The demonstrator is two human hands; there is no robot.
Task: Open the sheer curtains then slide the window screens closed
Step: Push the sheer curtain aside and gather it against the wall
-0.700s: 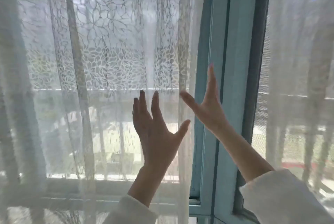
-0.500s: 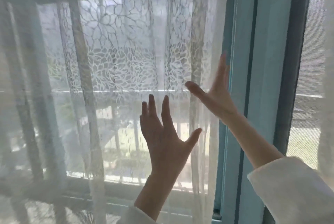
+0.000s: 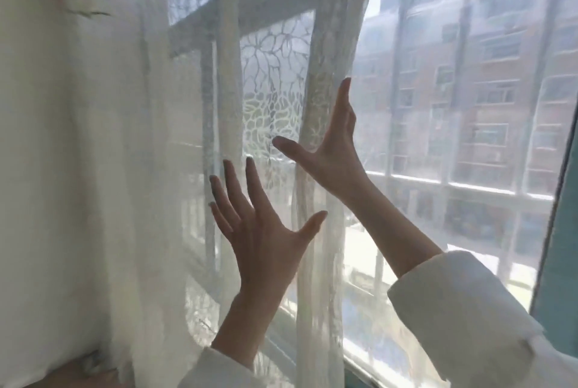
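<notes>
Both hands are raised with fingers spread wide and flat, gripping nothing: the left hand (image 3: 262, 231) sits low in the centre of the frame, palm turned toward the fabric, and whether it actually presses the cloth or hovers just in front of it cannot be told; the right hand (image 3: 331, 143) stands higher, edge-on, with its fingers laid along the free right-hand border of the white sheer lace curtain with a leaf-and-petal pattern (image 3: 275, 84). That curtain hangs in bunched vertical folds through the centre and left of the frame, and beside it, at the far left, falls a plain opaque cream drape (image 3: 62, 168). To the right of the hands the wide pane of window glass (image 3: 469, 106) stands uncovered, showing pale railings and a brick apartment block outside, and the teal-painted window frame (image 3: 553, 278) runs down the right edge. Judging by this, the curtain-opening step is in hand and well along on this side, with the sheer gathered leftward. No sliding screen can be made out clearly in this view. The next move likely calls for pushing the gathered folds the rest of the way toward the drape so they stay clear of the frame, then finding the screen's edge and closing the fingers on it to slide it shut.
</notes>
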